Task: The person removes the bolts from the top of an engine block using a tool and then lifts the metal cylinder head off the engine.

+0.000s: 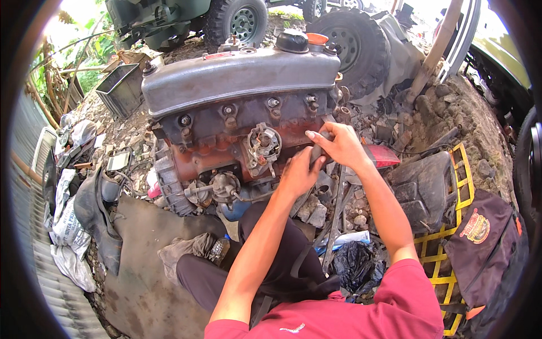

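My left hand (302, 171) is closed around a small dark grey, roughly cylindrical piece (318, 150). My right hand (342, 146) pinches the same piece near its upper end, thumb and fingers together. Its exact kind cannot be made out, since the fingers cover much of it. Both hands are just in front of the right part of an engine block (197, 160), which is reddish brown with a grey valve cover (243, 79) on top. To the left of my hands, an open distributor (264, 143) sticks out of the block's side, with a round fuel pump (226, 185) lower down.
Behind the engine lie a large tyre (361, 53) and a green vehicle (169, 17). A yellow metal grid (435, 258) and dark cloth (488, 243) lie at right, near a black plastic bag (358, 264). A rubber mat (149, 282) covers ground at left, beside white sacks (70, 223).
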{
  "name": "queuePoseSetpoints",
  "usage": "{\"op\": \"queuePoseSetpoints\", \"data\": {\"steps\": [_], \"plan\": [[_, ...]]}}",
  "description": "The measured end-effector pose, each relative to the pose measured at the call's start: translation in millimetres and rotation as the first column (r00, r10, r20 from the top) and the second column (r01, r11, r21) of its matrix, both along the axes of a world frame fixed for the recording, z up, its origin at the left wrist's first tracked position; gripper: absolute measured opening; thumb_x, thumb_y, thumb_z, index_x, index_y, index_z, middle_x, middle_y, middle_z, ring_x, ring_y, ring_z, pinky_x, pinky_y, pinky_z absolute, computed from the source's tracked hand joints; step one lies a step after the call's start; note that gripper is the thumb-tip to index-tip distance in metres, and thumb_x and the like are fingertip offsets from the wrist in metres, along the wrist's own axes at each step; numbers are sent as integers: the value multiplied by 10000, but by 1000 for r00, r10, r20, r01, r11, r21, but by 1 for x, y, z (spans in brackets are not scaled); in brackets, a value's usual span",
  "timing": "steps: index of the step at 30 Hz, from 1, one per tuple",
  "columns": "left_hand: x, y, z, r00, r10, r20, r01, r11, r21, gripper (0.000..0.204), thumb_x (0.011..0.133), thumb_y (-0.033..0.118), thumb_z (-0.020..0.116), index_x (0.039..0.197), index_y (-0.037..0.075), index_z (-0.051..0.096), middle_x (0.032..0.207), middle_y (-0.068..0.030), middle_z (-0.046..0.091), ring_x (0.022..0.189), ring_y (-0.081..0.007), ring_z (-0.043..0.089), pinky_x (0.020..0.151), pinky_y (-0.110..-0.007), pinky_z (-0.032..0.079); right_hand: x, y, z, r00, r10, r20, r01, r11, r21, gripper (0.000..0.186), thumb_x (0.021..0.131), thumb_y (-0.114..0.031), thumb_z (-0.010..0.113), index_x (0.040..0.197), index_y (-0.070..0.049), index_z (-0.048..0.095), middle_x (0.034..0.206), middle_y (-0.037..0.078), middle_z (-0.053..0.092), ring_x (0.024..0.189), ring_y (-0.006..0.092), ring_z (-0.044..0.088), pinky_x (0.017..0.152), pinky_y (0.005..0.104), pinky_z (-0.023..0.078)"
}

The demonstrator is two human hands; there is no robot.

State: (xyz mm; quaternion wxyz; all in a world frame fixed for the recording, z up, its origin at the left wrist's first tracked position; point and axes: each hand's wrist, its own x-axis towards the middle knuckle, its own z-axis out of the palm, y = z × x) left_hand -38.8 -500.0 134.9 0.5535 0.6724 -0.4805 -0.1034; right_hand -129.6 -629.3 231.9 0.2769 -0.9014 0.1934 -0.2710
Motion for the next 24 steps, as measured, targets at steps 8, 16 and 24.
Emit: {"op": "queuePoseSetpoints", "data": {"steps": [8,16,24], "plan": [[-1,3,10,997,77,-17,-68,953,295,365,1016,323,579,1139,-21,569,934,-306,691,977,-507,658,845,-563,499,52,-54,-49,927,-150,344,195,976,-100,292,935,-224,751,1092,20,721,868,72,717,747,143,638,727,308,536],[0,1,7,992,118,-41,-94,920,380,401,1007,321,570,1230,-12,571,1009,-320,692,1041,-518,643,900,-570,495,65,-55,-59,894,-209,397,198,978,70,228,915,-167,771,1074,-3,767,897,87,758,797,125,670,752,289,530],[-8,1,14,972,196,-129,-137,920,367,385,1006,329,570,1219,8,585,1048,-307,699,1068,-506,644,928,-564,491,60,-60,-52,915,-211,344,180,976,120,240,888,-201,795,1042,-19,772,871,106,739,786,187,686,752,330,532]]}}
